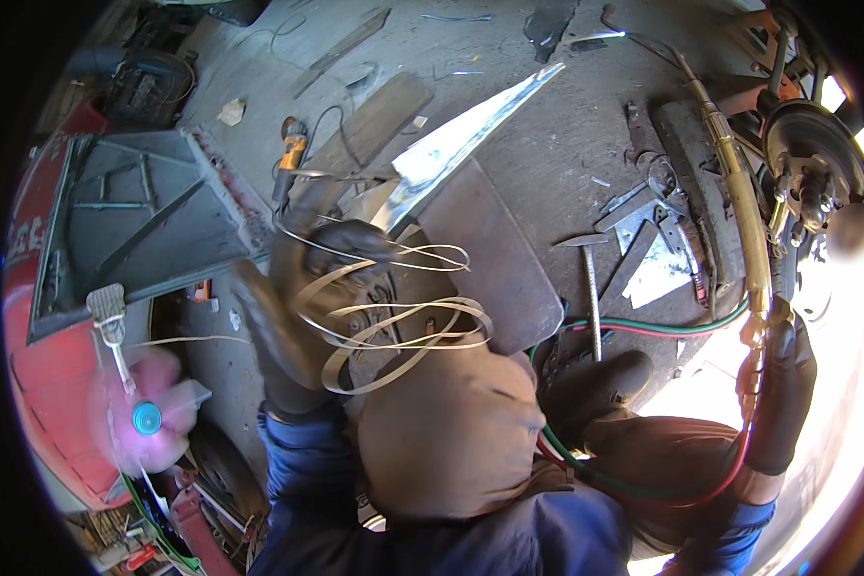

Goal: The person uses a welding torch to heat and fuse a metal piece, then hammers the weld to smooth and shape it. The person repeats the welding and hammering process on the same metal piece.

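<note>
My left hand (pixel 322 278), in a dark glove, grips a long pointed piece of shiny sheet metal (pixel 470 134) that reaches up and right over the concrete floor. Loose coils of thin metal strip (pixel 394 326) hang tangled around that hand. A rusty metal plate (pixel 494 259) lies flat just beneath it. My right hand (pixel 782 384), also gloved, holds the handle of a long brass gas torch (pixel 734 178), whose tube runs up to the top of the view. Red and green hoses (pixel 662 328) trail from the torch across my knees.
A hammer (pixel 590 288) and several metal offcuts (pixel 653 259) lie on the floor at right. A wheel hub (pixel 816 163) stands at far right. An angle grinder (pixel 290 158), a red metal frame (pixel 134 221) and a spinning pink fan (pixel 144 413) are at left.
</note>
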`<state>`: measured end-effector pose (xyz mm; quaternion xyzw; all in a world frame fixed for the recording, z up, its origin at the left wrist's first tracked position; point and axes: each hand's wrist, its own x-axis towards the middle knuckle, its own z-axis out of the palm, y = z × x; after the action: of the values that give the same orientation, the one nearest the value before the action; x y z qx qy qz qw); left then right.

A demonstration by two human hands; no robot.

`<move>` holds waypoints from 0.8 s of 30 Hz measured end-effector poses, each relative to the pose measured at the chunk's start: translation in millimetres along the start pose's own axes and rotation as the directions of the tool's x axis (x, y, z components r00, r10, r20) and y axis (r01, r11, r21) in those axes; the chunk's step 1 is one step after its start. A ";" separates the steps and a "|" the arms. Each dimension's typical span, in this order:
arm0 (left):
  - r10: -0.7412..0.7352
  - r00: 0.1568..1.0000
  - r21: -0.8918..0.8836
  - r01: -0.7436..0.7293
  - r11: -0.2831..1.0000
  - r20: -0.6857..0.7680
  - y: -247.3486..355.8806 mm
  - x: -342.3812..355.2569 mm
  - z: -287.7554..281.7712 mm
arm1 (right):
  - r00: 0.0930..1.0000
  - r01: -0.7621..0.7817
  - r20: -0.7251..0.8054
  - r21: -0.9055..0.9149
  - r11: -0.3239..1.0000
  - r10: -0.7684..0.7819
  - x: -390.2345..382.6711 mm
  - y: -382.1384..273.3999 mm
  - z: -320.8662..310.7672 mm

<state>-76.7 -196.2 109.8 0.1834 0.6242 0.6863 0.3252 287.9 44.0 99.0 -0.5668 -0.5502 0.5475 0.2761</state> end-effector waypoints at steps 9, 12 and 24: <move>-0.064 0.852 0.236 -0.071 0.969 0.520 -13.9 -42.6 -16.7 | 0.994 0.008 0.108 0.016 1.000 -0.009 -5.8 -7.5 -2.6; 0.188 0.850 0.275 -0.357 0.893 0.492 -3.6 -33.7 -14.8 | 0.993 0.043 0.104 0.055 0.998 -0.048 -7.6 -11.1 4.0; 0.253 0.920 0.539 -0.382 0.751 0.299 59.7 -63.5 -56.3 | 0.986 0.113 0.110 0.127 0.985 -0.127 -10.9 -22.0 13.3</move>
<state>-80.9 -281.1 169.2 0.4489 0.7273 0.4817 0.1936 270.8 35.4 119.3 -0.4815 -0.5648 0.5946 0.3093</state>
